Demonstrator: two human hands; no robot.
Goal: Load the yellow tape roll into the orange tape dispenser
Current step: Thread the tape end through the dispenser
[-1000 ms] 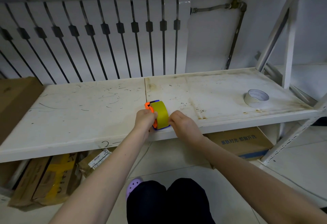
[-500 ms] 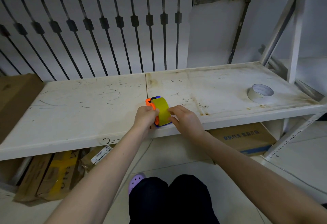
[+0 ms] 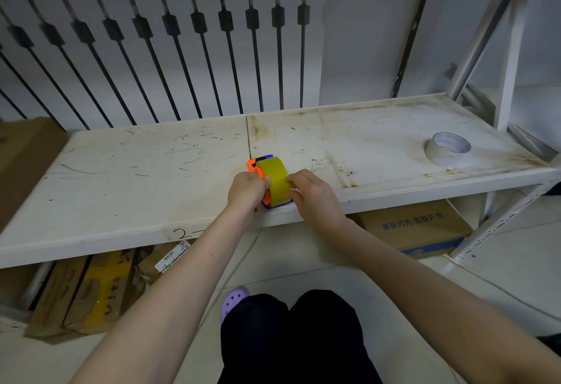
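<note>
The yellow tape roll [image 3: 274, 180] stands on edge inside the orange tape dispenser [image 3: 252, 165], which has a blue side plate showing at the bottom. Both rest near the front edge of the white shelf [image 3: 151, 177]. My left hand [image 3: 246, 191] grips the dispenser's left side, thumb against the orange hub. My right hand [image 3: 312, 194] touches the roll's right edge with thumb and fingertips. The dispenser's lower body is hidden behind my hands.
A white tape roll [image 3: 447, 148] lies flat at the shelf's right end. A radiator [image 3: 170, 37] stands behind the shelf. Cardboard boxes [image 3: 419, 226] sit under it on the tiled floor, and a white rack post [image 3: 507, 50] rises at the right.
Both hands stay on the dispenser and roll. My right fingers have shifted slightly along the roll's right edge. The camera has tilted down a little.
</note>
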